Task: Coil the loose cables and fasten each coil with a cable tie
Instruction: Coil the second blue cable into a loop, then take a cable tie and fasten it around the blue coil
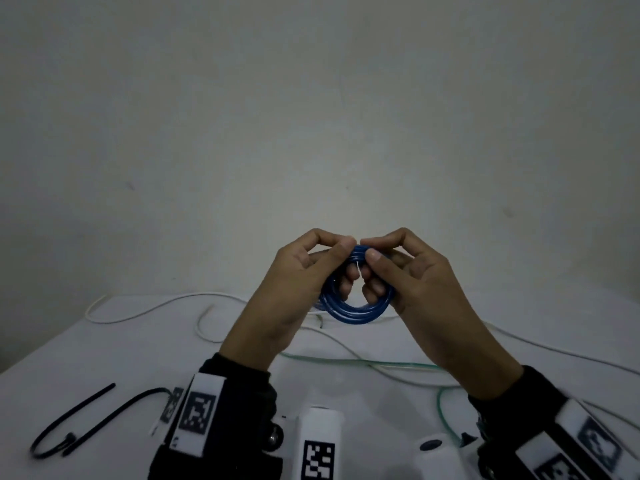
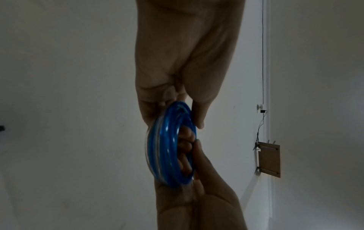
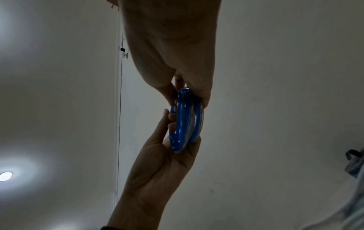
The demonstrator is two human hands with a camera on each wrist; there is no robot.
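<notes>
Both hands are holding one blue cable coil point(image 1: 353, 308) up above the white worktop point(image 1: 104, 355), in front of a plain wall. The left hand point(image 1: 294, 285) is gripping the coil's left side, thumb and forefinger pinching the top of the ring while the lower fingers are curling through its middle. The right hand point(image 1: 412, 278) is mirroring it on the right side, its grip closing on the top of the coil just beside the left thumb. A thin pale strip point(image 1: 357, 268), possibly a cable tie, is showing between the fingertips inside the ring, though it is too small to be sure.

In the left wrist view the coil point(image 2: 169, 144) is appearing edge-on, several blue turns stacked together, with the left hand point(image 2: 183, 62) pinching it from above and the right hand point(image 2: 197, 202) reaching in from below. The right wrist view is showing the same coil point(image 3: 187, 119) clamped between the right hand point(image 3: 173, 46) and the left hand point(image 3: 157, 171).

Down on the worktop, a loose white cable point(image 1: 145, 311) is lying in wide curves behind the hands, a pale green cable point(image 1: 363, 362) is running under the wrists, and a black cable tie point(image 1: 79, 424) is lying looped at the near left.
</notes>
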